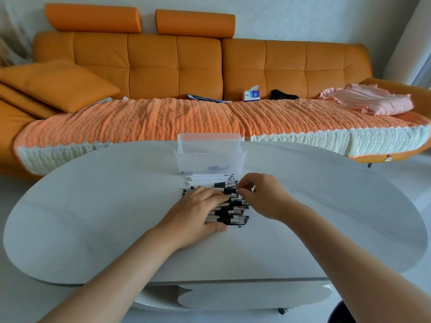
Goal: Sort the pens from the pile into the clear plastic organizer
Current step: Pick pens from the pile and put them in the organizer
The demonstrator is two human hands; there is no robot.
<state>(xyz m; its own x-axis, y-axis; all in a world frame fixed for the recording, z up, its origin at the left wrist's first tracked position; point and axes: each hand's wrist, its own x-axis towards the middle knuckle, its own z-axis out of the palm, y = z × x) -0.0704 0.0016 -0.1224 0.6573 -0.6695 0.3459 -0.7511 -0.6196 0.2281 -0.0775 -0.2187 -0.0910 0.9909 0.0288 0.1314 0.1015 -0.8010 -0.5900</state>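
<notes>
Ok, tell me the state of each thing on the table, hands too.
pen pile: heaped, mostly unsorted
clear organizer: upright, open top, nearly empty
left hand: flat, resting on the pile
right hand: fingers curled, pinching one pen

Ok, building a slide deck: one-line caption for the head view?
Left hand rests on the pen pile while right hand pinches a pen near the clear plastic organizer.

Tabletop (93,206): smooth, matt pale grey. Organizer (210,155): clear ribbed plastic, slightly frosted. Pens (231,213): glossy black and clear plastic. Sofa (175,64): smooth orange leather-like upholstery. Seat cover (163,120): coarse, wrinkled woven cloth.
</notes>
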